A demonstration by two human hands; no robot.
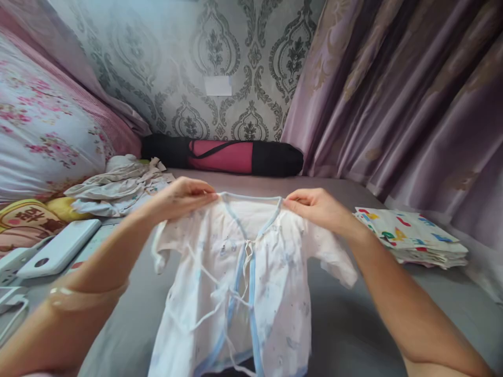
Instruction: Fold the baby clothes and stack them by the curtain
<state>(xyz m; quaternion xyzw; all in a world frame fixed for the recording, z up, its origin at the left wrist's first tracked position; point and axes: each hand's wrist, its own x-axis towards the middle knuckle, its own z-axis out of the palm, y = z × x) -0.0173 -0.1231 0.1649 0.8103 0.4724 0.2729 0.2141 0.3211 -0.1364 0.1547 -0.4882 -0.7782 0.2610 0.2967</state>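
While left hand [184, 196] and right hand [319, 208] pinch its shoulders mid-frame — equally near — one white shirt [277, 285] extends below, long axis toward lower centre.

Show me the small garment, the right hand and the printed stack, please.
Small garment [277, 277]: head view, on a front panel.
Right hand [317, 208]: head view, on its middle.
Printed stack [411, 231]: head view, on its top layer.

A smooth, rounded, pale, translucent bangle [84, 301] with glossy highlights circles the left forearm [113, 262], toward eight o'clock in the view. The right forearm [396, 288], toward four o'clock, is bare.
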